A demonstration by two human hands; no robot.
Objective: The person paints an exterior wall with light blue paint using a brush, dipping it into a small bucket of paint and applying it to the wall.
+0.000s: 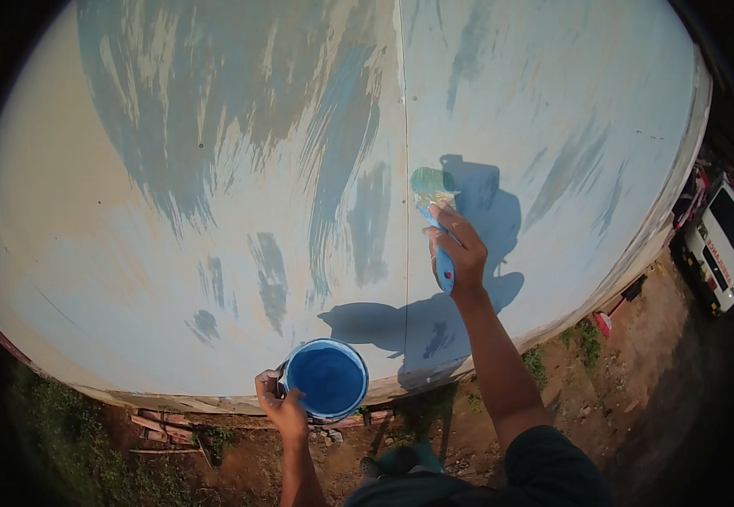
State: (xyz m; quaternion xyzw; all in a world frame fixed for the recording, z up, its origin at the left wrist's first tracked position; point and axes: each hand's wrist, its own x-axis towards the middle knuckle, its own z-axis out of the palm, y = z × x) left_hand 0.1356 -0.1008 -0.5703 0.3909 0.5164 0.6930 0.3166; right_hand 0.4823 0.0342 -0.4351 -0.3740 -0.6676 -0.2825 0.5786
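Where pinched by the right hand (462, 249), right of centre, hold the brush (433, 183), likely light, soft-bristled; by the rim (326, 340), clasped in the left hand (285, 407), lower centre, hold the bucket (365, 380), likely heavier, slippery.

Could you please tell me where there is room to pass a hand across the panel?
A wide free stretch of panel is at its left, beside the darker streaks; another lies between the right hand and the panel's right edge. It is crowded around the brush in that hand, and near the lower edge, where the left hand holds the paint bucket.
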